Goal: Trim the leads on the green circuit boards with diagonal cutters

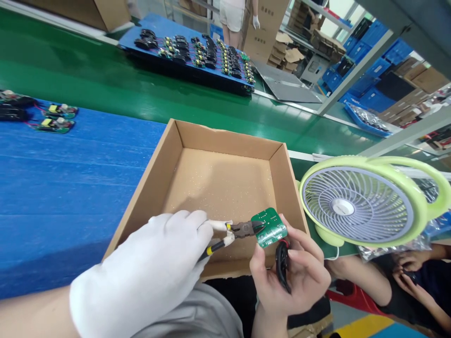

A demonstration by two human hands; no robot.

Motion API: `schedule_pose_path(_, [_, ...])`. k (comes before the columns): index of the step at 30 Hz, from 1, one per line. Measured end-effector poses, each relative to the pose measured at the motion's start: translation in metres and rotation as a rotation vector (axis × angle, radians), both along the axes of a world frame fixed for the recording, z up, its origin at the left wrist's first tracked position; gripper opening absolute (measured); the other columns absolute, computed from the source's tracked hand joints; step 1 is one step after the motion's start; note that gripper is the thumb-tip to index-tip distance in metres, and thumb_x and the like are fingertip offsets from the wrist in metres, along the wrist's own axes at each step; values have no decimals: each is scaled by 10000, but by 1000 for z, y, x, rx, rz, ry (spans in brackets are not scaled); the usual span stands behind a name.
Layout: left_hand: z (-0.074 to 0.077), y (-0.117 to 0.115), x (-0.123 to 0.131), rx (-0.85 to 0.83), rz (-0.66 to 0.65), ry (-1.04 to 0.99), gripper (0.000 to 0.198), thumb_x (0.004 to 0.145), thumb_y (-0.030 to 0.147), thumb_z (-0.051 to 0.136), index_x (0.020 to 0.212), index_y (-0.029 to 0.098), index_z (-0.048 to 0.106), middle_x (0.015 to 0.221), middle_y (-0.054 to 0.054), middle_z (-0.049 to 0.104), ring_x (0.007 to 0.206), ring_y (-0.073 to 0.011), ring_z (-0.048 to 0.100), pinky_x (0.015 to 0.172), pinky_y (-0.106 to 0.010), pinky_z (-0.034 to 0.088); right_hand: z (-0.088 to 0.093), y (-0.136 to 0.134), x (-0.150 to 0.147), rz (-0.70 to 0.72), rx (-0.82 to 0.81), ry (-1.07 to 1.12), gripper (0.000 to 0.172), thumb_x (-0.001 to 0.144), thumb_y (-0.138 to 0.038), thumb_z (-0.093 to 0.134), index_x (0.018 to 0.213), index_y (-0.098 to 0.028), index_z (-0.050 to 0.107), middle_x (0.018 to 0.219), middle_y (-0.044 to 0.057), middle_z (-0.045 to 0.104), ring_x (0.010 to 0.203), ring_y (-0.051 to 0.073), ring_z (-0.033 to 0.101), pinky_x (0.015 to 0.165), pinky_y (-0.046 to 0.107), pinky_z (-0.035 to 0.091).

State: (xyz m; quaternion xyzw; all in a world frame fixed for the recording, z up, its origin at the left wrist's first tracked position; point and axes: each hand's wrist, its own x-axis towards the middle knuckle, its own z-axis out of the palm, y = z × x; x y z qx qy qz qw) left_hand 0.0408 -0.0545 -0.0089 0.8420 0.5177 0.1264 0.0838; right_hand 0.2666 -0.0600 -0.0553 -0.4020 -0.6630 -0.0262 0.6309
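Observation:
A white glove covers my left hand (151,263), which is closed around the handles of a pair of cutting pliers (246,229). The plier jaws lie against the face of a green circuit board (270,225); I cannot tell whether they are biting on anything. My bare right hand (296,277) grips the board by its edges between thumb and fingers. A black plastic part (282,265) on a red wire hangs below the board, tucked in the same palm. Both hands are over the near right part of an open cardboard box (218,188), whose floor is dotted with small bits.
A lime-green fan (359,202) stands right of the box. Boards with black parts lie on the blue mat (56,188) at left. Across the green belt (134,89), a blue tray (148,61) carries rows of boards. Another person's hands (410,274) show at lower right.

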Motion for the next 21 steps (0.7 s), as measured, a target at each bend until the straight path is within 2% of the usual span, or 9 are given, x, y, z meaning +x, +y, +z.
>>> schedule_pose_path(4, [3, 1, 3, 185, -42, 146, 314, 863, 43, 503, 853, 272, 718, 738, -73, 659, 565, -298, 632, 569, -448, 450, 0, -1, 0, -2, -4, -3, 669, 811, -6, 930, 1366, -228, 629, 1325, 122, 690, 1318, 315, 733, 813, 510, 832])
schedule_pose_path(10, [-3, 2, -2, 290, -98, 159, 258, 874, 76, 536, 807, 275, 685, 698, -46, 608, 512, -275, 564, 544, -415, 365, -1, -1, 1, -22, -10, -6, 614, 833, -20, 941, 1321, -232, 634, 1313, 117, 712, 1276, 316, 766, 915, 593, 811])
schedule_pose_path(12, [-5, 2, -3, 302, -85, 158, 245, 886, 102, 536, 806, 278, 686, 691, -47, 597, 509, -267, 544, 546, -404, 346, -1, -1, 1, -6, -5, -3, 613, 840, 6, 923, 1332, -213, 629, 1326, 126, 707, 1290, 301, 767, 934, 547, 813])
schedule_pose_path(17, [-3, 5, 1, 29, -4, 232, 202, 851, 141, 568, 814, 290, 699, 681, -52, 629, 497, -270, 576, 523, -380, 300, 0, 0, -1, -2, -1, -18, 599, 842, 15, 911, 1318, -198, 616, 1325, 124, 708, 1291, 264, 784, 959, 431, 803])
schedule_pose_path(21, [4, 8, 9, -139, 39, 299, 197, 833, 160, 589, 854, 295, 731, 714, -64, 668, 541, -316, 658, 518, -392, 353, 0, 2, -3, 10, -42, 8, 570, 854, 7, 882, 1299, -218, 607, 1320, 114, 717, 1240, 253, 815, 960, 428, 795])
